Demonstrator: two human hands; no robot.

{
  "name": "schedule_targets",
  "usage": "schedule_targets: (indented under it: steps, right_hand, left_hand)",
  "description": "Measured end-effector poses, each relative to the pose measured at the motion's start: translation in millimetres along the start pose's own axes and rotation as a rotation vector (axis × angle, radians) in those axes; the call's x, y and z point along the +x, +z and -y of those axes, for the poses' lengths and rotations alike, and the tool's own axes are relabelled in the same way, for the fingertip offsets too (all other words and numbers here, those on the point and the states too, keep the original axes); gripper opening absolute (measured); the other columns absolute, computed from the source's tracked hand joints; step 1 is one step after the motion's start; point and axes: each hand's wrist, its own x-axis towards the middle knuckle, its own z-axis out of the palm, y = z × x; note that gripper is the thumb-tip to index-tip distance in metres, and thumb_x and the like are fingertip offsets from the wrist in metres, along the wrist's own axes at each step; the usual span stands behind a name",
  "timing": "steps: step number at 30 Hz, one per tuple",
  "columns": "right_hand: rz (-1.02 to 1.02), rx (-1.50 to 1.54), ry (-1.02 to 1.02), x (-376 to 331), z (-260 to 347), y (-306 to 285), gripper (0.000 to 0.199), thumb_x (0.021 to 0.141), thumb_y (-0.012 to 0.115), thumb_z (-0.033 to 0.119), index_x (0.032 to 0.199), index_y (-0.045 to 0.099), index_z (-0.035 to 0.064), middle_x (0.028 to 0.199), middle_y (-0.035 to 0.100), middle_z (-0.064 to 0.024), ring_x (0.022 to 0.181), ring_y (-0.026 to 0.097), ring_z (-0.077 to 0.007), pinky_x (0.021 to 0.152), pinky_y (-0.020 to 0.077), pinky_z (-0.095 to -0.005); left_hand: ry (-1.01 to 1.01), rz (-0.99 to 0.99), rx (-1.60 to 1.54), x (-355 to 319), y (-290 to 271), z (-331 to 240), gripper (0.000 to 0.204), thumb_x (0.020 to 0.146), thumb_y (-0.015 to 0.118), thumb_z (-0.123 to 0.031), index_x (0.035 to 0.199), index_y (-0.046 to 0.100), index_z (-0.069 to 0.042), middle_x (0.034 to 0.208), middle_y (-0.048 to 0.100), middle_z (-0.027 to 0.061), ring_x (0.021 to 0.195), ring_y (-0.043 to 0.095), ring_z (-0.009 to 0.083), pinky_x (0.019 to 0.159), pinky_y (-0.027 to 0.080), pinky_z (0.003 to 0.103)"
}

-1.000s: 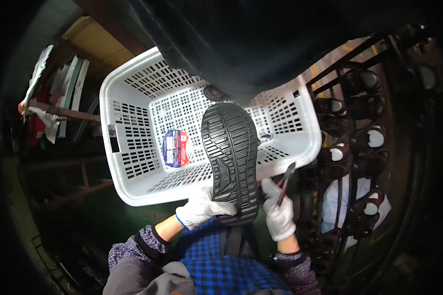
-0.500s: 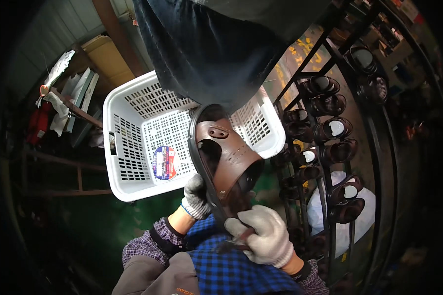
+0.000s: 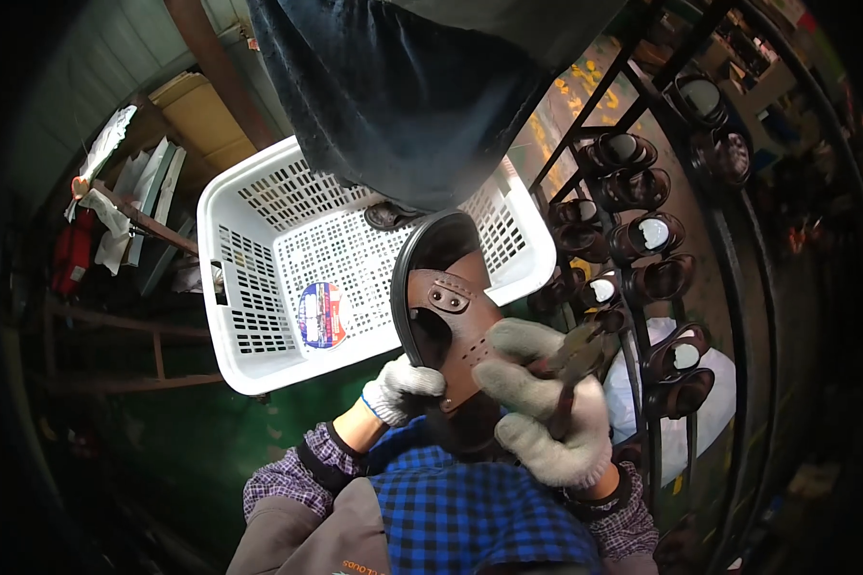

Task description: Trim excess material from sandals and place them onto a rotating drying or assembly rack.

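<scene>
A brown leather sandal (image 3: 465,331) with a thick black sole is tilted up in front of me, over the near right edge of a white plastic basket. My left hand (image 3: 403,388), in a pale knit work glove, grips its lower left edge; part of that grip is hidden behind the sandal. My right hand (image 3: 551,412), gloved too, holds what looks like a pair of pliers (image 3: 580,356), the metal head pointing up and away. Its fingers are partly extended, their tips at the sandal's strap. Another dark sandal (image 3: 389,217) lies inside the basket.
The white basket (image 3: 222,331) has a round blue and red sticker (image 3: 322,314). Dark cloth (image 3: 393,105) hangs over its far side. On the right, a black metal rack (image 3: 633,355) carries several brown sandals, with a white bag (image 3: 714,383) behind. Papers (image 3: 158,182) stand at the left.
The sandal has shifted right and shows more of its front. My right hand has moved up and right from the sandal's lower end, swinging the pliers' head upward.
</scene>
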Motion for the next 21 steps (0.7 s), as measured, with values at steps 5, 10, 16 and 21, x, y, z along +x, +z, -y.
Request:
schedule_targets:
  steps: [5,10,16,21]
  right_hand:
    - [0.212,-0.663,0.220,-12.3,-27.9,30.4,0.041,0.067,0.070,0.004,0.108,0.064,-0.0012,0.132,0.049,-0.0220,0.120,0.051,-0.0372,0.100,0.0445,-0.0458]
    - [0.221,-0.818,0.282,-23.2,-53.0,42.2,0.045,0.070,0.061,0.007,0.113,0.061,-0.0026,0.133,0.047,-0.0192,0.122,0.047,-0.0386,0.101,0.0415,-0.0482]
    - [0.269,-0.832,0.380,-10.6,-50.0,48.2,0.052,0.067,0.062,0.007,0.119,0.058,-0.0020,0.132,0.045,-0.0182,0.118,0.047,-0.0389,0.097,0.0440,-0.0487]
    - [0.276,-0.788,0.410,-4.3,-49.6,52.3,0.053,0.069,0.062,0.007,0.122,0.057,0.0000,0.134,0.042,-0.0195,0.118,0.046,-0.0411,0.095,0.0445,-0.0509]
  left_hand:
    - [0.032,-0.178,-0.157,2.6,-0.2,8.8,0.040,0.067,0.068,0.004,0.106,0.060,0.007,0.099,0.067,0.0180,0.088,0.066,0.0276,0.080,0.057,0.041]
    - [0.033,-0.175,-0.095,-2.5,16.4,-6.9,0.050,0.067,0.067,0.004,0.115,0.054,-0.004,0.112,0.063,0.0172,0.093,0.066,0.0295,0.079,0.059,0.044]
    - [0.067,-0.111,-0.015,-4.0,19.9,-13.7,0.060,0.067,0.067,0.003,0.125,0.052,-0.003,0.111,0.064,0.0135,0.097,0.065,0.0264,0.084,0.057,0.040]
    - [0.040,-0.116,-0.013,-2.7,15.9,-18.4,0.061,0.063,0.067,0.003,0.123,0.055,-0.001,0.112,0.064,0.0118,0.100,0.064,0.0247,0.089,0.053,0.038]
